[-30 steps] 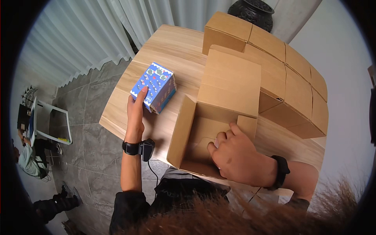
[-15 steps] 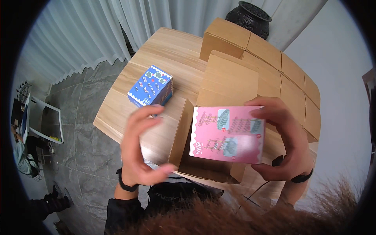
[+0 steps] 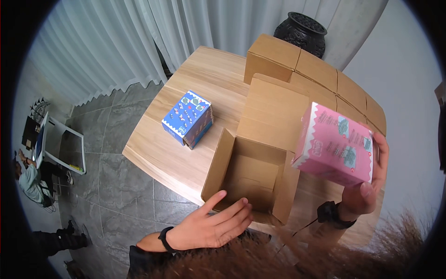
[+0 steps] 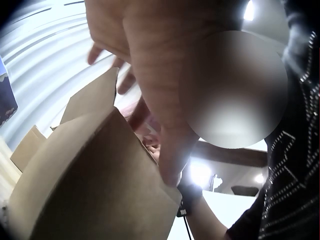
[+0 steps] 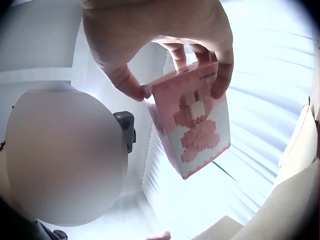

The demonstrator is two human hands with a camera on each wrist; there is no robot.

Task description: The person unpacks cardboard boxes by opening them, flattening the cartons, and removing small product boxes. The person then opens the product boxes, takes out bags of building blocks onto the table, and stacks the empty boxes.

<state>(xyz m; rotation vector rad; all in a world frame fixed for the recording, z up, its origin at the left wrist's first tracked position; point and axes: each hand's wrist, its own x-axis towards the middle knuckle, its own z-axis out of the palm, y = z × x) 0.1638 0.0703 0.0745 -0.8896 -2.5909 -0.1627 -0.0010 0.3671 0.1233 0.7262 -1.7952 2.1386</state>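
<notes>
My right hand grips a pink printed box by its right end, holding it raised and tilted to the right of an open cardboard box. In the right wrist view, the pink box shows a picture of a blocky pink figure, with thumb and fingers at its upper end. My left hand has its fingers extended over the near edge of the cardboard box, whose inside shows bare brown card. To the left, a blue printed box sits on the table, apart from both hands.
Several closed cardboard boxes line the far right of the wooden table. The open box's lid flap lies back toward them. Behind stands a dark carved pot. A seated person is at the far left.
My right hand has lifted the pink box out of the cardboard box and carried it rightward. My left hand has left the blue box and come to the cardboard box's near edge.
</notes>
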